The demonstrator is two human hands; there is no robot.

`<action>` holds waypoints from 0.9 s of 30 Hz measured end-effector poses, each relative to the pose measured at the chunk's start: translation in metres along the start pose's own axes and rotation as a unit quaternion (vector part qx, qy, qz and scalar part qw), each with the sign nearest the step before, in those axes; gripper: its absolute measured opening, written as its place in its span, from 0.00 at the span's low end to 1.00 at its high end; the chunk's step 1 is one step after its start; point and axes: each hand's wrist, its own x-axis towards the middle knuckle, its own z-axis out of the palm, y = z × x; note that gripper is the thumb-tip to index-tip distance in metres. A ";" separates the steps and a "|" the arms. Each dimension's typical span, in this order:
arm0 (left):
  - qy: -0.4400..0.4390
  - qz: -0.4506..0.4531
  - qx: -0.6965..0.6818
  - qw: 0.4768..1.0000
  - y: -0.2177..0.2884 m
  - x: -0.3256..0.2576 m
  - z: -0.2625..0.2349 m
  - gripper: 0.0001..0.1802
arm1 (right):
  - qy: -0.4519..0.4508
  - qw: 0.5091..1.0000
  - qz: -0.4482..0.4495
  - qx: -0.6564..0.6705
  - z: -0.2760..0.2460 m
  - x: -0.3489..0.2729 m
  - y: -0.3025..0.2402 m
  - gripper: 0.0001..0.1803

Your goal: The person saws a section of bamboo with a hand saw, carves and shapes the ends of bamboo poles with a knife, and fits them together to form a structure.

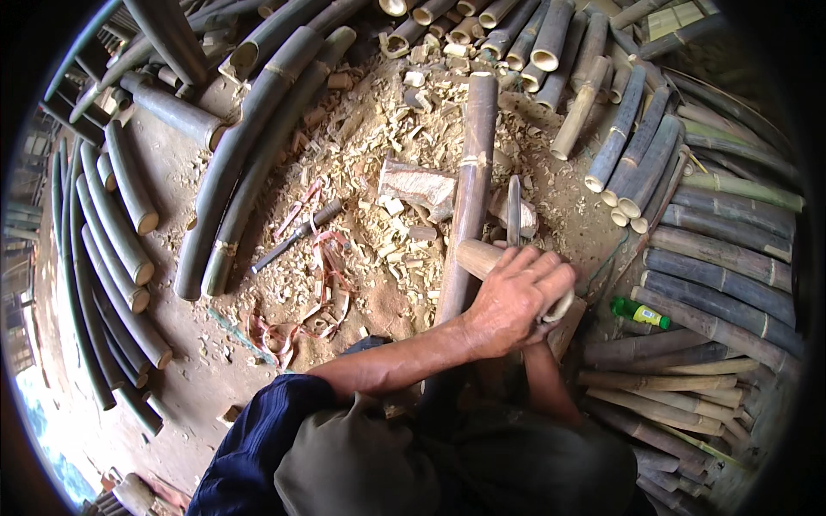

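Note:
My left hand (516, 297) reaches across from the lower left, its fingers curled over a short, pale brown cylindrical piece of wood (478, 257). One end of that piece rests on or just above a long brown bamboo pole (476, 163) lying away from me. My right forearm (549, 387) comes up from below; the right hand is mostly hidden beneath the left, so its fingers do not show. A narrow upright metal blade (514, 211) stands just beyond my left fingers. Behind the pole sits a rough, chopped wood block (417, 185).
Wood chips (404, 129) cover the ground ahead. A chisel-like tool (297, 236) and pink strips (323, 267) lie left of centre. Two long notched bamboo poles (249, 146) lie beyond. Stacked bamboo (723, 236) and a green bottle (641, 312) are at the right.

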 end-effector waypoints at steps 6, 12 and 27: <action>0.082 -0.040 -0.103 0.990 -0.011 -0.003 -0.020 0.29 | 0.040 0.937 0.170 0.301 -0.084 -0.093 -0.042 0.15; 0.085 -0.058 -0.264 0.959 -0.026 0.003 -0.030 0.26 | 0.014 0.959 0.056 0.279 -0.163 -0.210 -0.066 0.18; 0.054 -0.046 -0.175 0.982 -0.011 -0.024 -0.044 0.24 | 0.073 0.952 0.016 0.295 -0.190 -0.261 -0.067 0.29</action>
